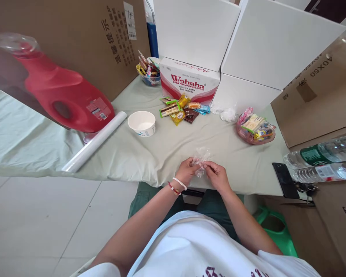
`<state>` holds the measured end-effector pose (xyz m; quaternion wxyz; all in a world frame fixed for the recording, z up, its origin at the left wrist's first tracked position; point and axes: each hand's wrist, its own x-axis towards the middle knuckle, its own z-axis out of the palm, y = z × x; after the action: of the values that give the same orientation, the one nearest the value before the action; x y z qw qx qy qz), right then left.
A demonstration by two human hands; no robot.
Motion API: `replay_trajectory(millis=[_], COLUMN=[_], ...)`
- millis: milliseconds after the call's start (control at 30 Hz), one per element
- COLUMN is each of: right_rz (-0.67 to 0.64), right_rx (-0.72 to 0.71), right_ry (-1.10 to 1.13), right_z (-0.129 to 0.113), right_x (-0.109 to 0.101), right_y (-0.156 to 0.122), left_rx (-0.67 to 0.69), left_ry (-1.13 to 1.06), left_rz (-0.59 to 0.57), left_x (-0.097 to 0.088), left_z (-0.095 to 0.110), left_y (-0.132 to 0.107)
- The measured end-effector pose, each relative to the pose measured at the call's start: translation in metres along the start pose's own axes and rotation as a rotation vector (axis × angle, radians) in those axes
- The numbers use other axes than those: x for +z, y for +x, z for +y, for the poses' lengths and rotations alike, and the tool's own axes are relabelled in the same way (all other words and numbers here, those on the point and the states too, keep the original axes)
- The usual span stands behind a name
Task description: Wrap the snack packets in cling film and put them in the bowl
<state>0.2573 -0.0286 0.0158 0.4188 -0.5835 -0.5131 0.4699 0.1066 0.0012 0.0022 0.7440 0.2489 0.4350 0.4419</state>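
Pinching crumpled plastic narrowly between left hand and right hand, at the near edge of the surface — gripped, but seemingly not yet opened out. Lying untouched toward the far edge — snacks, before the box.

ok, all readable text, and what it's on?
"Wahaha®": red-white carton
"PURIFIED WATER FOR DRINKING": same carton
"40X50": right carton
"温馨提示": left carton
Too small or blurred: other carton print, jug label, bottle labels, wrappers, bowl print.
Cut off: shirt lettering.
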Motion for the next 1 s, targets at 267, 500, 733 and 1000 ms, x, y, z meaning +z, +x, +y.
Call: replay_trajectory(millis=[267,500,733,1000], right_rz=[0.118,0.194,-0.194,0.132], right_rx=[0.192,0.159,-0.169,0.029], right_ry=[0.379,0.475,-0.064,0.170], right_z=[0.011,0.019,0.022,0.002], right_x=[-0.015,-0.044,-0.052,-0.082], right_y=[-0.008,-0.017,-0.039,0.010], left_rx=[-0.021,-0.025,-0.006,0.056], left_ry=[-0.193,-0.296,-0.436,-0.463], left_rz=[0.108,0.164,0.141,-0.016], left_x=[-0.028,-0.025,-0.023,-0.026], left_z=[0.004,0.011,0.021,0.027], left_y=[-0.001,0.002,0.002,-0.010])
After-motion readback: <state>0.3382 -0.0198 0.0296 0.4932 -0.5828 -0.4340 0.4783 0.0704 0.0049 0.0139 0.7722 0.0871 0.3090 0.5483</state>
